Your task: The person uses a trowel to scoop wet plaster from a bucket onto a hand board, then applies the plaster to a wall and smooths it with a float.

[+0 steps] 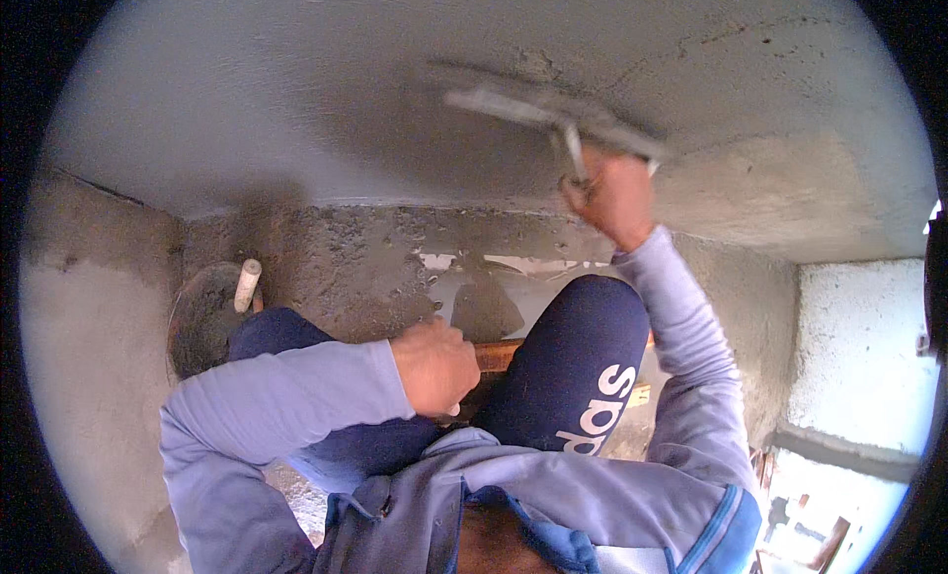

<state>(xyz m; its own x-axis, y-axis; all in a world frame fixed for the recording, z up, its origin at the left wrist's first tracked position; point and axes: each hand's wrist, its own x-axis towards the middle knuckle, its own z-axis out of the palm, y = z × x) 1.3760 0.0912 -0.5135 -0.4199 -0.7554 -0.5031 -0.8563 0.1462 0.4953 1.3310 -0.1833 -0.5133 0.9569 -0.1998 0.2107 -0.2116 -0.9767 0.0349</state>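
My right hand (617, 199) is closed around the handle of a plastering trowel (506, 107). The trowel's long blade, smeared by motion, lies against or very close to the wet grey plaster surface (296, 90); I cannot tell whether it touches. My left hand (436, 367) is curled into a fist between my knees, with nothing showing in it. It is well apart from the plaster and the trowel.
At the left, beside my knee, is a dark round container (197, 317) with a pale-handled tool (248, 286) in it. A wooden edge (496, 357) shows between my knees. Rough mortar (346, 253) lies below the plaster. A bare wall (89, 327) bounds the left side.
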